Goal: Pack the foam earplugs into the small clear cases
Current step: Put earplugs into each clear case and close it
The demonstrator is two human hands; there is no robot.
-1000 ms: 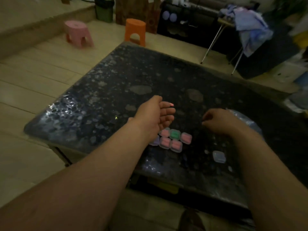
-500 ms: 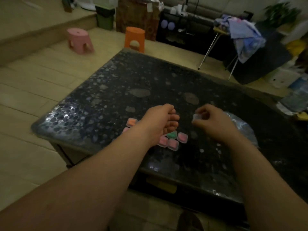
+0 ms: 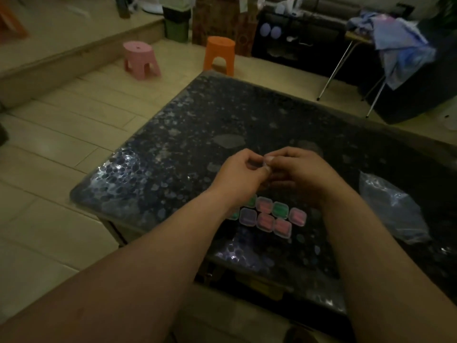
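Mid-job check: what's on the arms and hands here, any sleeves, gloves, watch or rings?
The left forearm and right forearm are bare right to the frame edge; no sleeves show. The left hand and right hand wear no gloves. No watch or band sits at either wrist. No ring shows, though the light is dim and some fingers are hidden.

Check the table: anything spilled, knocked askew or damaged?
Nothing stands out. The filled cases lie flat in a tidy cluster on the table, the plastic bag sits to their right, and the left hand and right hand pinch one clear case.
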